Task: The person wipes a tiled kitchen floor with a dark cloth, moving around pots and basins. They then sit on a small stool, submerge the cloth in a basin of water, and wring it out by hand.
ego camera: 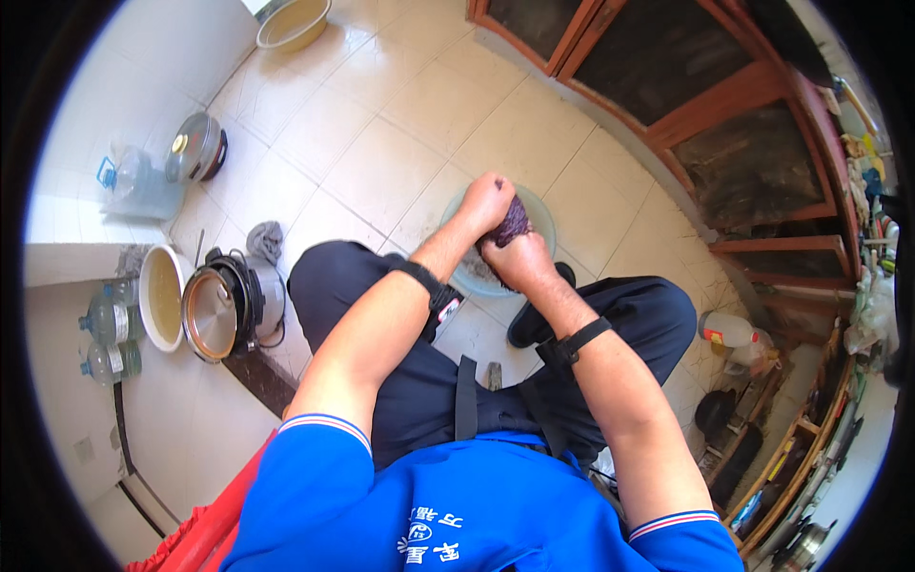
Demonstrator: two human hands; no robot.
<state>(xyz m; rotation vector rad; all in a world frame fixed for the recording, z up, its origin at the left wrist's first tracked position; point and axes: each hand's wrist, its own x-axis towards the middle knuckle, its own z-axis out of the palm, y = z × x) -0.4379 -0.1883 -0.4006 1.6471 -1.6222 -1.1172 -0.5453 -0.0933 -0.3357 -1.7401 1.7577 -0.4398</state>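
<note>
Both of my hands grip a dark purple, wet-looking cloth (510, 222) above a round pale-green basin (545, 207) on the tiled floor, between my knees. My left hand (489, 202) is closed on the cloth's upper end. Lower and to the right, my right hand (520, 259) clenches its other end, and a dark strand hangs beneath. The stretch between my fists looks bunched and twisted. The basin seems to hold greyish, cloudy water or suds, partly hidden by my hands and forearms.
At left stand an electric pressure cooker (268, 300), a white basin of yellowish liquid (166, 299), a lidded electric pan (194, 149) and a large plastic water jug (143, 186). Another basin (294, 28) lies at the top. Wooden cabinets (715, 93) line the right, near a plastic bottle (728, 330).
</note>
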